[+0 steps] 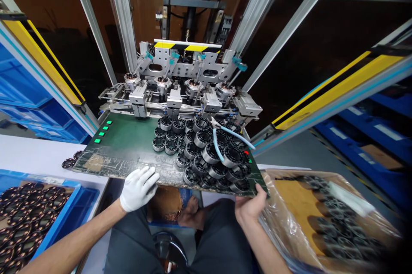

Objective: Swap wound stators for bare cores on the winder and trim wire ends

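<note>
My left hand (139, 187), in a white glove, rests on the front edge of the green work board (128, 143). Its fingers are stretched out and hold nothing. My bare right hand (251, 205) is at the board's right front corner, thumb up by the edge; the other fingers are mostly hidden. Between the hands, toward the right, sits a stack of metal rings with black slotted inserts (193, 150). Light-blue-handled cutting pliers (219, 141) lie open on top of the rings, with neither hand touching them.
Behind the board stands a machine with several fixtures (194, 87) below a striped bar (188, 46). A blue bin (75, 192) of copper-wound rings is at left, with two loose wound rings (68, 163) near the board. A plastic-lined box (286, 205) of ring parts is at right.
</note>
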`<state>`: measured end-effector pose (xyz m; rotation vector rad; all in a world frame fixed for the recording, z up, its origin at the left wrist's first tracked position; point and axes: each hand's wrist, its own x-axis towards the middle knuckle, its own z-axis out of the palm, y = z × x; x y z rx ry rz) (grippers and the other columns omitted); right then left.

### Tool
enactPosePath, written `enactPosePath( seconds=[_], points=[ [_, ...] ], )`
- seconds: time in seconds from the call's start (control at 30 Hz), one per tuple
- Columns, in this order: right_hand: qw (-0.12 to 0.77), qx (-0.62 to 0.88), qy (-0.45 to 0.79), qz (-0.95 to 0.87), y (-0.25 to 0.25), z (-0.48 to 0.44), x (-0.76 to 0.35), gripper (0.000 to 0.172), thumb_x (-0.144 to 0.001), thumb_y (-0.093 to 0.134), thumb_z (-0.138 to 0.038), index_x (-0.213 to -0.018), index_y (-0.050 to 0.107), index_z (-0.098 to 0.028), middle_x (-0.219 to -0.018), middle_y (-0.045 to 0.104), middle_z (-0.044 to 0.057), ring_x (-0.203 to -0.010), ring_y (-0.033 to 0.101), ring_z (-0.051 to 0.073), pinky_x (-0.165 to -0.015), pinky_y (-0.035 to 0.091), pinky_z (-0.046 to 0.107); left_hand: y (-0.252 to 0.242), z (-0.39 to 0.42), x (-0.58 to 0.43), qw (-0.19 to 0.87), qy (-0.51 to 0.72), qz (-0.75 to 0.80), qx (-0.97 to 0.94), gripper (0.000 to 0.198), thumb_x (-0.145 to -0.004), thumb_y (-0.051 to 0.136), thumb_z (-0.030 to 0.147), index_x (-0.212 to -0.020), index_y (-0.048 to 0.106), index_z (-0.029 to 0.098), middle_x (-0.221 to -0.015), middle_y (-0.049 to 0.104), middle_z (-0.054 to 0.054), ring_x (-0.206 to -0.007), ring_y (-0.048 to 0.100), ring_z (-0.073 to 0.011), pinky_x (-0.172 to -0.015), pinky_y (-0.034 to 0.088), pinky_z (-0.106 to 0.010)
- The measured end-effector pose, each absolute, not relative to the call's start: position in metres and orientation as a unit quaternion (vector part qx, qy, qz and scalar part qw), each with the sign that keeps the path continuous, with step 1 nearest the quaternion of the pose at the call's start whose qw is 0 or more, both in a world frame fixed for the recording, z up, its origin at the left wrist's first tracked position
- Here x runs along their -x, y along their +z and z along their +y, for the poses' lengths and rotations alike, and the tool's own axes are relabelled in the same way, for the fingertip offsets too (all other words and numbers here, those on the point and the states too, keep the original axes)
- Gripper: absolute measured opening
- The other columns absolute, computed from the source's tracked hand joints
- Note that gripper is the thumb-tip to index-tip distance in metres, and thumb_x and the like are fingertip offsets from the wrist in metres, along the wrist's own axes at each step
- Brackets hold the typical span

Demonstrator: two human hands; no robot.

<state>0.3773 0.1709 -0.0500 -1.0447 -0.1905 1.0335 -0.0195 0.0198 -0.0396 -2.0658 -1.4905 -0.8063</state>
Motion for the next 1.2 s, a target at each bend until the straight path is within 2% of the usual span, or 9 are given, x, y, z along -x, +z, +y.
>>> enactPosePath(
  seconds=[0.23, 0.43, 0.67, 1.2],
  points=[
    [0.745, 0.468, 0.466, -0.098, -0.0534, 0.1723, -0.3789, 0.042, -0.073, 0.082, -0.04, -0.111, 0.082, -0.022, -0.111, 0.087, 0.003, -0.093, 0.083, 0.021, -0.068, 0.071, 0.028, -0.0388, 0.0206, 0.0191, 0.233, -0.295, -0.54, 0.753, 0.031, -0.108, 0.068, 0.026, -0.139, 0.072, 0.024, -0.137, 0.082, -0.009, -0.128, 0.077, -0.0304, -0.107, 0.056, -0.046],
    [0.748, 0.468, 0.46, -0.104, -0.0566, 0.1725, -0.3803, 0.043, -0.073, 0.084, -0.04, -0.111, 0.081, -0.02, -0.111, 0.087, 0.004, -0.094, 0.083, 0.022, -0.068, 0.071, 0.029, -0.0411, 0.0199, 0.02, 0.233, -0.295, -0.539, 0.754, 0.034, -0.106, 0.071, 0.026, -0.14, 0.073, 0.024, -0.138, 0.082, -0.01, -0.129, 0.077, -0.0309, -0.108, 0.056, -0.047],
    [0.737, 0.475, 0.47, -0.1, -0.057, 0.1723, -0.3809, 0.049, -0.071, 0.084, -0.043, -0.115, 0.081, -0.022, -0.109, 0.087, 0.002, -0.096, 0.082, 0.021, -0.068, 0.071, 0.028, -0.039, 0.0205, 0.0195, 0.237, -0.294, -0.54, 0.752, 0.031, -0.108, 0.068, 0.026, -0.139, 0.074, 0.024, -0.137, 0.082, -0.009, -0.127, 0.077, -0.0299, -0.107, 0.056, -0.046],
    [0.743, 0.476, 0.46, -0.095, -0.0541, 0.1717, -0.3786, 0.043, -0.072, 0.085, -0.041, -0.11, 0.082, -0.022, -0.108, 0.086, 0.002, -0.091, 0.082, 0.021, -0.063, 0.069, 0.027, -0.0386, 0.0201, 0.0197, 0.238, -0.291, -0.541, 0.752, 0.034, -0.105, 0.071, 0.024, -0.138, 0.075, 0.024, -0.136, 0.082, -0.01, -0.128, 0.077, -0.0297, -0.109, 0.057, -0.045]
  ],
)
